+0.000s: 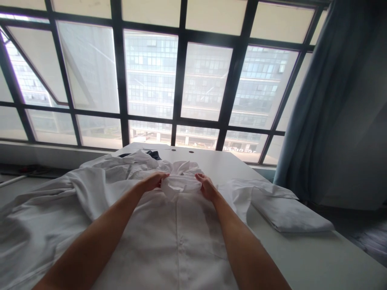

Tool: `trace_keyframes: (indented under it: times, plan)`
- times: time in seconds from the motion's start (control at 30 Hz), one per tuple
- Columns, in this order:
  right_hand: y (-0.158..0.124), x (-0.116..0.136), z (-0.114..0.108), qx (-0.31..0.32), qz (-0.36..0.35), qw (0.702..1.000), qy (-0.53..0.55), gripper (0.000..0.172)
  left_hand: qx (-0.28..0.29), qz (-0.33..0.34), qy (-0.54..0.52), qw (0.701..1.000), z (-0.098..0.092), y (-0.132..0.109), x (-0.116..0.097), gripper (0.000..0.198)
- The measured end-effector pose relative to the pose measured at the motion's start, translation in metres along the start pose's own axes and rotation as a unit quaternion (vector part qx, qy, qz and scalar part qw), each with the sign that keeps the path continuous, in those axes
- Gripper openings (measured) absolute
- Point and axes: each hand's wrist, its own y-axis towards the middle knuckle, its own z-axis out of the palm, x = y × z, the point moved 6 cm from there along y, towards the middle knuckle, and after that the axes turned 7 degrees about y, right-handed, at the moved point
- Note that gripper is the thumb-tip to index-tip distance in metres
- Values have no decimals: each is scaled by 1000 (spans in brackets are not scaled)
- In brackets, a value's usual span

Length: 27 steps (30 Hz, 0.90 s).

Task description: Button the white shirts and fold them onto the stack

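Observation:
A white button-front shirt point(169, 237) lies front side up on the white table point(305, 257), its collar point(181, 183) toward the window. My left hand point(155, 181) pinches the left end of the collar, and my right hand point(206, 186) pinches its right end. Both arms reach forward over the shirt's body. Between the hands the collar is held up a little, its points hanging down. The button placket runs down the middle toward me. The shirt's lower part goes out of view.
A heap of crumpled white cloth point(87, 181) covers the table's left side, with something dark point(154, 154) behind it. On the right lies a folded white garment point(290, 211). Beyond the table stands a dark-framed window point(151, 76), and a blue-grey curtain point(311, 112) hangs at the right.

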Motion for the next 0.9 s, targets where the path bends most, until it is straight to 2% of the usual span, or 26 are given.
trace_keyframes:
  times: [0.07,0.17,0.27,0.43,0.53,0.67,0.8,0.9]
  plan:
    - [-3,-4,3,8,39,999,-15,45,-4,18,-41,999,0,0,-4,34]
    - [-6,-6,5,9,58,997,-41,41,29,18,-101,994,0,-3,-6,34]
    - [-4,-7,2,-4,40,998,-57,37,63,13,-137,988,-3,-6,-6,41]
    - [5,-12,-8,-40,2,994,-97,39,27,41,-175,983,-7,-1,-4,55]
    - [9,-14,-13,-64,-23,992,-109,39,8,70,-183,981,-3,4,-5,53]
    - [12,-14,-18,-94,-52,987,-117,41,15,102,-174,979,1,7,-7,44]
    - [12,-12,-22,-120,-69,982,-129,41,33,102,-166,980,2,8,-7,48]
    - [11,-11,-21,-122,-71,981,-132,40,26,86,-155,984,3,6,-8,47]
